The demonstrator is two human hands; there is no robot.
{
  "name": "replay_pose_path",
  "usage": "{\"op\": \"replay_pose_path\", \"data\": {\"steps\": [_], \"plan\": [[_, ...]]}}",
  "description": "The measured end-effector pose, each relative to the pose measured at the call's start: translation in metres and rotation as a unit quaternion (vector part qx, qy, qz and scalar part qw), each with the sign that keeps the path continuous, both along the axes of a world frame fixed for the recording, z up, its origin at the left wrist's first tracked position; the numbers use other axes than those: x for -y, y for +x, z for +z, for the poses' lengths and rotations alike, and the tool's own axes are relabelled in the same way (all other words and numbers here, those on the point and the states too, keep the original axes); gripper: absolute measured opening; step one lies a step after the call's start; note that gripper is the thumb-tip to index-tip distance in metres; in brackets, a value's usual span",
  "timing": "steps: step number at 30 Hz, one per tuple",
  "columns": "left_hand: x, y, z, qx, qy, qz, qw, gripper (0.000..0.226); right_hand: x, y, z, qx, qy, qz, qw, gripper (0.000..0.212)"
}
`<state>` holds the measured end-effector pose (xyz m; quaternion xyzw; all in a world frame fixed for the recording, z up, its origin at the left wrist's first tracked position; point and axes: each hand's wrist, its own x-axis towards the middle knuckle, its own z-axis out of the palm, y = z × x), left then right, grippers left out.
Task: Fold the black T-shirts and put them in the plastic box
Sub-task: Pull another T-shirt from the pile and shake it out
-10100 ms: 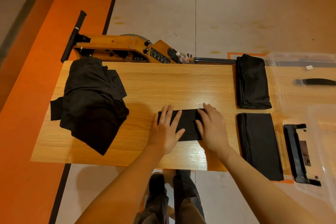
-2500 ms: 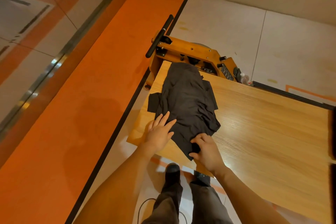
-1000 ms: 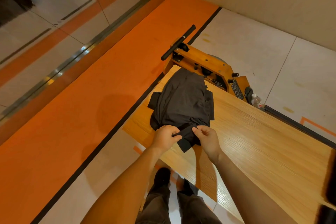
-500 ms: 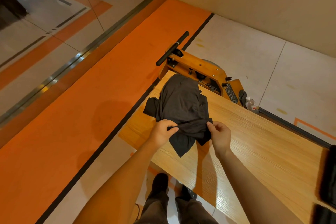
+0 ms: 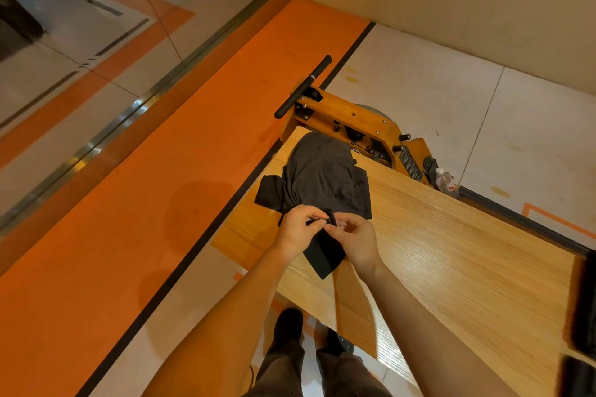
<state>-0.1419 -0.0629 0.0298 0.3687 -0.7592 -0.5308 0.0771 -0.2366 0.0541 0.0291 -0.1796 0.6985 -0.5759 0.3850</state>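
Your left hand (image 5: 298, 229) and right hand (image 5: 354, 237) now pinch same hem of black T-shirt pile (image 5: 319, 180) at counter (image 5: 451, 251) left end, hands closer than half second ago. Next shirt coming free; plastic box out of view.

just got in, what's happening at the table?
A person stands at the wooden table, working on a heap of unfolded black T-shirts at its far left corner. The left hand and right hand both pinch the near edge of the top shirt, close together, apparently to pull it off the pile for folding. Dark folded stacks show only at the frame's right edge; the plastic box is out of view. An orange machine sits behind the table.
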Motion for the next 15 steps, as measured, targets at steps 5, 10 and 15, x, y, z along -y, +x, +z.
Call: {"op": "replay_pose_path", "data": {"steps": [5,10,15], "plan": [[0.0000,0.0013,0.0028,0.003,0.016,-0.002,1.000,0.013,0.0011,0.0007,0.0054,-0.005,0.007,-0.018,1.000,0.011],[0.0003,0.0022,0.0078,0.001,0.012,0.002,1.000,0.011,0.0006,0.0026,0.0053,-0.005,0.026,-0.012,1.000,0.017],[0.0020,0.0022,0.0102,0.020,0.004,-0.014,1.000,0.015,0.0014,0.0039,0.0016,-0.004,0.046,-0.022,0.999,0.020]]}}
